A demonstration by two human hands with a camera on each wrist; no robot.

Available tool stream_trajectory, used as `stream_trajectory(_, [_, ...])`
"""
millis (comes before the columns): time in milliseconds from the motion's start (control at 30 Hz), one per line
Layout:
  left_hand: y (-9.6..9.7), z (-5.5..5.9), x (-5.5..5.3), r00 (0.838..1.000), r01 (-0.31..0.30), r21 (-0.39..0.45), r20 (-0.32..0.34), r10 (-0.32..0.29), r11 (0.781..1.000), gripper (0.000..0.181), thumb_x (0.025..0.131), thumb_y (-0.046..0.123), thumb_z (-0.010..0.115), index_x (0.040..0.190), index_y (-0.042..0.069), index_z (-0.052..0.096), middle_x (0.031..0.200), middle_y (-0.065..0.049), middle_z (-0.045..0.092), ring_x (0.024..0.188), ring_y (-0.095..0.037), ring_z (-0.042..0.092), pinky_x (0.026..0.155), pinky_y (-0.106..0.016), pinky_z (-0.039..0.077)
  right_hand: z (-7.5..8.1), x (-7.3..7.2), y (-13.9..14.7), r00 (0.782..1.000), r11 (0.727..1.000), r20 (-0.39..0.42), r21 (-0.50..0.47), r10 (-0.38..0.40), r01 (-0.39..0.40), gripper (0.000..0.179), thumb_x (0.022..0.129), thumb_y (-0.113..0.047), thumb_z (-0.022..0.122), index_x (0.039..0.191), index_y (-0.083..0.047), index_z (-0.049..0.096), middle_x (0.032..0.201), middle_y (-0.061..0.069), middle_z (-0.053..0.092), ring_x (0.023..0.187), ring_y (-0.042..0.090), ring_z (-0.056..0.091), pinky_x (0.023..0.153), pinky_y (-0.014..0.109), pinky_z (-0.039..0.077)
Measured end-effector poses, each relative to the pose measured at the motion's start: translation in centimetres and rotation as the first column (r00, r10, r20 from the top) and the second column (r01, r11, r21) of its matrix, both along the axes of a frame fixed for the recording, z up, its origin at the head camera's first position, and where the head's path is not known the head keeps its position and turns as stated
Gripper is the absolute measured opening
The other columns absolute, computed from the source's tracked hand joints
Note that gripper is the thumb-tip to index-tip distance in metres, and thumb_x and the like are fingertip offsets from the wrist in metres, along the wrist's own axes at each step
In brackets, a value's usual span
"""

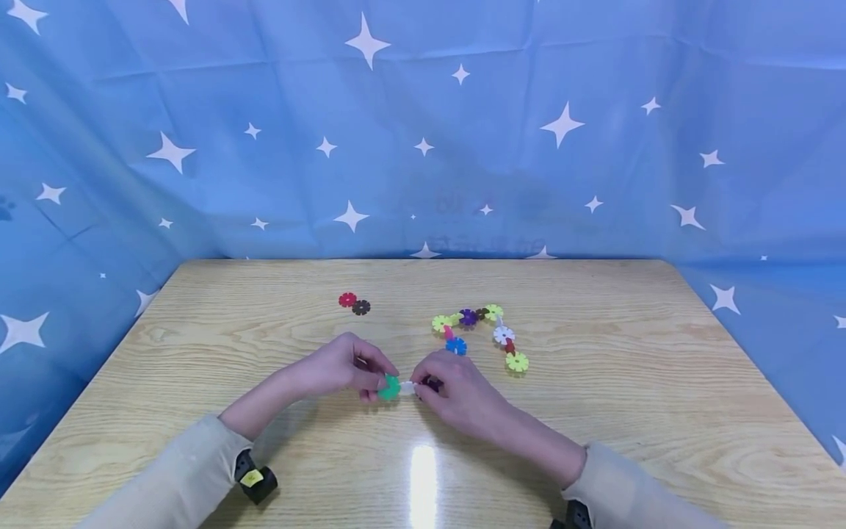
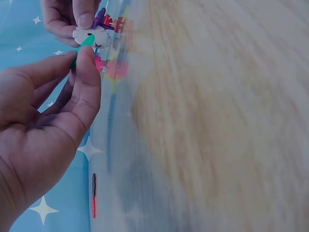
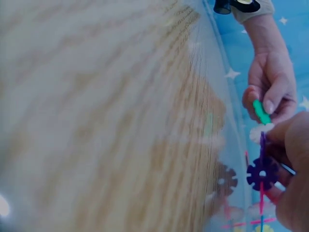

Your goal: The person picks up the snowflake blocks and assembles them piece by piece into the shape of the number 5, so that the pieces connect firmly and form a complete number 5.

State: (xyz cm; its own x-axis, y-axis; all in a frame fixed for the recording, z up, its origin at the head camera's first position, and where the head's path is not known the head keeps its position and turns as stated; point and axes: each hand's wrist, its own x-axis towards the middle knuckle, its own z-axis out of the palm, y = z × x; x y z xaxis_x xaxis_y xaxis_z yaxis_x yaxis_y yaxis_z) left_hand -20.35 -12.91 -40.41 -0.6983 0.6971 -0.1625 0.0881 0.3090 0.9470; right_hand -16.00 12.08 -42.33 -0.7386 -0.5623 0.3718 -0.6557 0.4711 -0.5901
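My left hand (image 1: 346,369) pinches a green notched plastic disc (image 1: 389,388) between thumb and fingers. The green disc meets a white notched disc (image 2: 91,36), which my right hand (image 1: 463,391) pinches from the other side. Purple discs (image 3: 262,174) hang on beyond the white one, partly hidden by the right fingers. Just past the right hand lies a bent chain of joined discs, with a blue disc (image 1: 456,345) at its near left and a yellow-green disc (image 1: 518,361) at its right end. Whether the held pieces join that chain is hidden by the hand.
A red disc (image 1: 347,300) and a dark brown disc (image 1: 360,308) lie together farther back on the wooden table (image 1: 264,308). A blue star-patterned cloth (image 1: 423,110) hangs behind the table and along its sides.
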Motion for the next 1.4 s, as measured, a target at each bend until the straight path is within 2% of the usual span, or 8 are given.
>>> stream_trajectory(167, [0.19, -0.19, 0.08, 1.0, -0.007, -0.001, 0.013, 0.007, 1.0, 0.016, 0.096, 0.001, 0.067, 0.11, -0.005, 0.073, 0.082, -0.013, 0.073, 0.069, -0.02, 0.068, 0.068, -0.033, 0.061, 0.04, 0.16, -0.04, 1.0, 1.0, -0.029, 0.008, 0.007, -0.006, 0.009, 0.089, -0.001, 0.076, 0.094, -0.008, 0.072, 0.095, 0.0, 0.071, 0.089, 0.013, 0.063, 0.08, 0.03, 0.054])
stream_trajectory(500, [0.33, -0.28, -0.14, 0.999, -0.03, 0.026, 0.019, 0.03, 0.999, 0.01, 0.095, 0.0, 0.069, 0.102, -0.005, 0.073, 0.079, -0.011, 0.071, 0.064, -0.017, 0.063, 0.062, -0.027, 0.056, -0.06, 0.33, -0.29, 0.998, 1.0, -0.056, -0.006, 0.013, -0.013, 0.011, 0.089, 0.002, 0.075, 0.095, -0.006, 0.071, 0.094, 0.002, 0.073, 0.086, 0.012, 0.065, 0.075, 0.025, 0.055])
stream_trajectory(867, [0.21, -0.31, 0.06, 0.992, -0.077, 0.061, 0.105, 0.07, 0.995, 0.013, 0.094, 0.002, 0.069, 0.103, -0.007, 0.072, 0.085, -0.011, 0.072, 0.066, -0.016, 0.064, 0.064, -0.027, 0.057, -0.49, 0.18, -0.52, 0.989, 0.994, -0.141, -0.088, 0.044, -0.057, 0.017, 0.087, 0.007, 0.074, 0.092, -0.007, 0.066, 0.089, 0.001, 0.068, 0.081, 0.012, 0.062, 0.072, 0.025, 0.054])
stream_trajectory(1033, [0.19, -0.3, 0.16, 0.993, -0.062, 0.07, 0.104, 0.055, 0.996, 0.012, 0.093, -0.001, 0.069, 0.101, -0.008, 0.072, 0.086, -0.011, 0.073, 0.066, -0.016, 0.064, 0.063, -0.026, 0.056, -0.56, 0.23, -0.65, 0.988, 0.991, -0.131, -0.103, 0.076, -0.09, 0.017, 0.085, 0.009, 0.074, 0.092, -0.005, 0.066, 0.089, 0.004, 0.069, 0.08, 0.013, 0.063, 0.07, 0.023, 0.055])
stream_trajectory(1200, [0.43, -0.16, 0.24, 0.994, -0.03, 0.093, 0.105, 0.02, 0.995, 0.012, 0.091, -0.003, 0.068, 0.101, -0.009, 0.072, 0.086, -0.011, 0.074, 0.063, -0.014, 0.063, 0.061, -0.024, 0.055, -0.28, 0.46, -0.77, 0.992, 0.993, -0.104, -0.083, 0.071, -0.08, 0.016, 0.086, 0.007, 0.074, 0.093, -0.006, 0.067, 0.09, 0.003, 0.07, 0.081, 0.011, 0.062, 0.07, 0.022, 0.054])
stream_trajectory(1400, [0.28, -0.2, 0.3, 0.993, -0.035, 0.095, 0.112, 0.024, 0.995, 0.011, 0.091, -0.004, 0.068, 0.1, -0.01, 0.072, 0.085, -0.01, 0.073, 0.062, -0.014, 0.063, 0.06, -0.023, 0.054, -0.25, 0.63, -0.92, 0.994, 0.994, -0.081, -0.077, 0.07, -0.077, 0.016, 0.087, 0.006, 0.074, 0.094, -0.007, 0.068, 0.092, 0.002, 0.07, 0.084, 0.01, 0.063, 0.072, 0.022, 0.054])
